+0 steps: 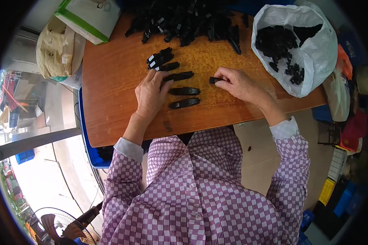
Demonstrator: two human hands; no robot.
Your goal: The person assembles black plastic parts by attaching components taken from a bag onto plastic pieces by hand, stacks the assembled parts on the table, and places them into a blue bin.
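On the wooden table [110,92], my left hand [151,88] has its thumb and fingers at the left end of a long black plastic part [181,76]. Two similar black parts, one [185,91] above the other [185,103], lie nearer the table's front edge. Beyond my left hand sit several black parts with white labels [161,56], close together. My right hand [236,82] pinches a small black plastic piece [214,80] between thumb and fingers, a little right of the long part.
A heap of black plastic parts [187,24] covers the table's far side. At right stands a white plastic bag [322,61] of small black pieces. A green-and-white box [89,21] and a yellowish bag [55,49] are at left; a blue bin [86,147] is below the table's left edge.
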